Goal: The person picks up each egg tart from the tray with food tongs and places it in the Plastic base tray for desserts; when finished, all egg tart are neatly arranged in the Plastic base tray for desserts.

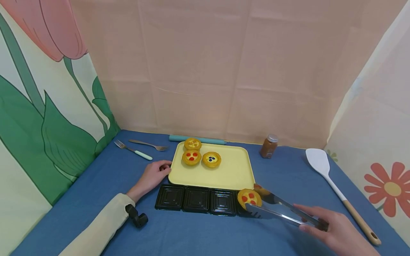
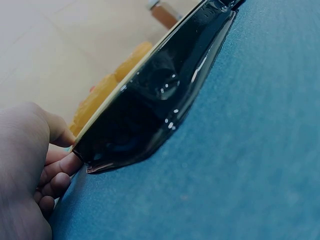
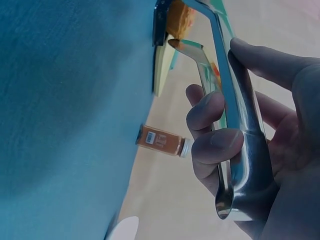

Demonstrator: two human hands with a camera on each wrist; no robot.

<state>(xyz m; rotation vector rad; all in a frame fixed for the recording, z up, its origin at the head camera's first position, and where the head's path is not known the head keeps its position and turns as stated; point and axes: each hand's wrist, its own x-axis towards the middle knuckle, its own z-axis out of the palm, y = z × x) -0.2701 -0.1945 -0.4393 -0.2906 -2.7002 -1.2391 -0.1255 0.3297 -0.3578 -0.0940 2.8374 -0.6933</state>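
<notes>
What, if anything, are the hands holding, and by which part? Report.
The right hand holds the tongs by their arms, near the joined end. The left hand is at the left edge of the yellow tray; whether it grips is unclear.

From the head, the blue table (image 1: 192, 234) is viewed forward and downward. From the left wrist, the black tray (image 2: 145, 95) is faced low and closely; from the right, the metal tongs (image 3: 252, 150). The brown jar (image 1: 268, 147) is shared by all views.
</notes>
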